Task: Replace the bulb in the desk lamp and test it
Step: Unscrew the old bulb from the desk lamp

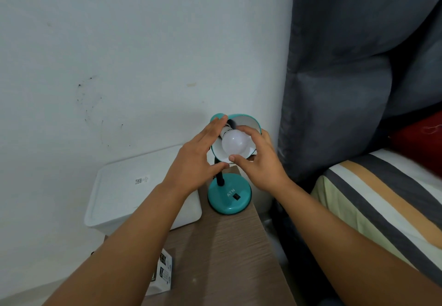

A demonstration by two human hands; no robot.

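Note:
A teal desk lamp stands on its round base (229, 198) on the wooden table (227, 253), with a black switch on the base. Its shade (248, 121) is tilted toward me, and a white bulb (235, 144) sits in the socket, unlit. My left hand (198, 155) cups the shade's left rim, thumb under the lower edge. My right hand (258, 159) curls around the bulb's right side, thumb touching its lower edge and fingertips on its upper part.
A white lidded plastic bin (119, 193) sits left of the table against the wall. A small white bulb box (162, 272) lies near the table's front left corner. A bed with a striped sheet (382, 198) and a grey headboard (346, 90) are on the right.

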